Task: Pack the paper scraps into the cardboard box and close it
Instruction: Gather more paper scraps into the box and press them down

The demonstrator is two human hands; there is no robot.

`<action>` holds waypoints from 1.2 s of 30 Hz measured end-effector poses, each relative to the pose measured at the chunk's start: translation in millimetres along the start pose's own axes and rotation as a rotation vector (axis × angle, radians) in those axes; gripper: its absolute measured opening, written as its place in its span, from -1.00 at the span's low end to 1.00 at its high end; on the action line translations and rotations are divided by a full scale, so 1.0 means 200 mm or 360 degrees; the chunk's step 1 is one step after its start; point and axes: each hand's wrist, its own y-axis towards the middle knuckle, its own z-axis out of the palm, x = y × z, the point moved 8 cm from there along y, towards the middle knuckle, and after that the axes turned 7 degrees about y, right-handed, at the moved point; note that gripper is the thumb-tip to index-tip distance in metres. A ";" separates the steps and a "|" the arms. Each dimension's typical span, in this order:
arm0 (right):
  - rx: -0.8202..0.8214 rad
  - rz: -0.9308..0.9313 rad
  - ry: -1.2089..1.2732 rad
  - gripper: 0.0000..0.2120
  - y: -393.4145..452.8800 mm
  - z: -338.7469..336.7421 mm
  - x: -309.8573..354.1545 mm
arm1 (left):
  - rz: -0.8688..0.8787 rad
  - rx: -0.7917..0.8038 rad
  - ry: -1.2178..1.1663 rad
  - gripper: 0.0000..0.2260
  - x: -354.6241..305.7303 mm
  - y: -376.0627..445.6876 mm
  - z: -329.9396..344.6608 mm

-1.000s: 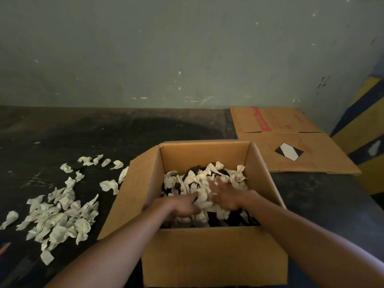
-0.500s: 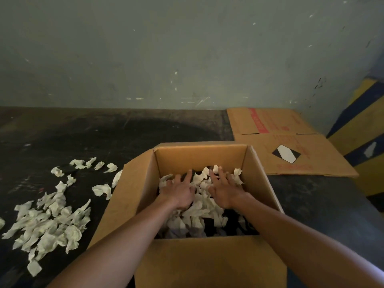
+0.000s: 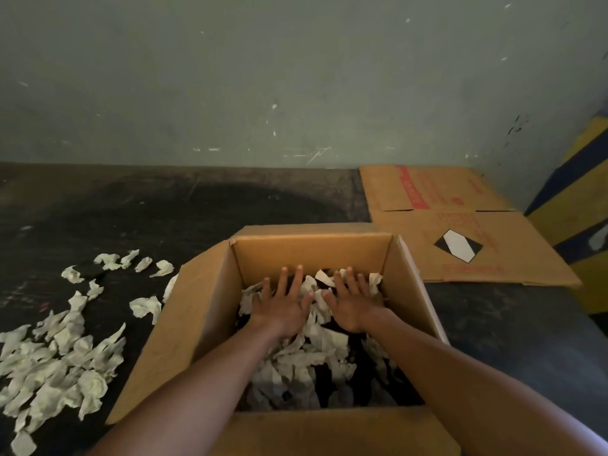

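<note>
An open cardboard box (image 3: 204, 324) stands on the dark floor in front of me, its flaps spread outward. Crumpled pale paper scraps (image 3: 306, 360) lie inside it over something dark. My left hand (image 3: 283, 304) and my right hand (image 3: 353, 304) rest flat, palms down and fingers spread, on the scraps near the box's far wall. Neither hand holds anything. A loose pile of more scraps (image 3: 56, 360) lies on the floor to the left of the box.
A flattened cardboard sheet (image 3: 460, 225) with red print and a black-and-white diamond mark lies on the floor behind the box to the right. A grey wall (image 3: 296, 77) runs along the back. A yellow and dark blue striped surface (image 3: 579, 199) stands at the right edge.
Both hands have slid from the middle of the box toward its far wall and flattened out with fingers spread over the scraps. The view has shifted slightly.
</note>
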 end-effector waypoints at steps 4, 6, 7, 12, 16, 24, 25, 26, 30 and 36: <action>0.0016 0.0090 -0.0037 -0.40 0.04 0.06 -0.06 | -0.0040 0.0025 -0.0060 -0.39 -0.04 0.06 0.11; 0.0049 0.0200 0.0081 -0.38 0.07 0.11 -0.11 | -0.0055 0.0073 -0.0047 -0.39 -0.07 0.08 0.17; 0.0076 0.0210 0.0101 -0.36 0.10 0.14 -0.14 | -0.0063 0.0097 -0.0041 -0.39 -0.08 0.08 0.19; 0.0157 0.0131 0.0095 -0.31 0.15 0.08 -0.16 | -0.0077 0.0234 0.0039 -0.35 -0.04 0.06 0.14; 0.0162 -0.0059 0.0032 -0.23 0.02 -0.01 -0.12 | -0.0078 0.0407 -0.0012 -0.33 0.02 -0.07 0.11; 0.0549 -0.0039 -0.0231 -0.27 -0.28 0.12 -0.12 | 0.0114 0.0564 0.0151 -0.33 0.07 -0.32 0.22; 0.0511 -0.0074 -0.0226 -0.28 -0.29 0.07 -0.09 | 0.0108 0.0533 0.0126 -0.33 0.07 -0.32 0.20; 0.0459 -0.0117 -0.0217 -0.31 -0.31 0.01 -0.05 | 0.0115 0.0490 0.0105 -0.32 0.07 -0.33 0.16; 0.0152 -0.0202 -0.0086 -0.38 -0.36 -0.19 0.05 | 0.0278 0.0075 -0.0066 -0.42 0.03 -0.45 -0.09; -0.0314 -0.0309 0.0053 -0.34 -0.51 -0.29 0.36 | 0.0322 -0.0769 -0.0393 -0.50 0.25 -0.73 -0.42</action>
